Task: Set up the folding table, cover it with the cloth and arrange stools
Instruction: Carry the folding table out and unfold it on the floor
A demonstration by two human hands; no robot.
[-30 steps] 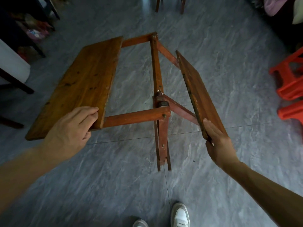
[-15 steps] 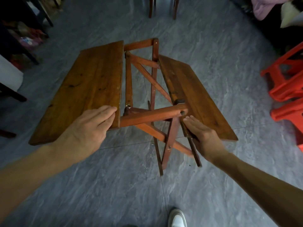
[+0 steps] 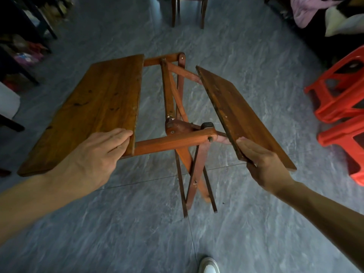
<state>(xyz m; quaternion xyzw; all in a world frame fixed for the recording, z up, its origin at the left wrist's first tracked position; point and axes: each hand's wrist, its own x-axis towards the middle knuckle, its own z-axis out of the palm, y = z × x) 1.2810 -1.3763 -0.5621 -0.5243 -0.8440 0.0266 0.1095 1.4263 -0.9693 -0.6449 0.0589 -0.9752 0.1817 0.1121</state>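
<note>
The wooden folding table stands half unfolded on the grey floor. Its left leaf [image 3: 94, 107] lies nearly flat. My left hand [image 3: 92, 156] holds that leaf's near inner corner, fingers on top, thumb hidden. The right leaf [image 3: 242, 113] tilts, with its inner edge raised, apart from the frame. My right hand [image 3: 262, 164] grips its near end, thumb on top and fingers underneath. Between the leaves run the near crossbar [image 3: 169, 143] and the crossed legs [image 3: 193, 174]. Two red plastic stools [image 3: 338, 91] stand at the right. A pink cloth [image 3: 307, 10] lies at the top right.
Wooden chair legs [image 3: 187, 10] stand at the far middle. Dark furniture legs [image 3: 11, 56] and clutter line the left side. A white shoe [image 3: 208, 265] shows at the bottom edge. Grey tiled floor [image 3: 118, 223] stretches all around the table.
Half a second ago the right leaf lay flat close to the middle. It has now swung out to the right and tilted, and my right hand moved with it. The left hand stayed put.
</note>
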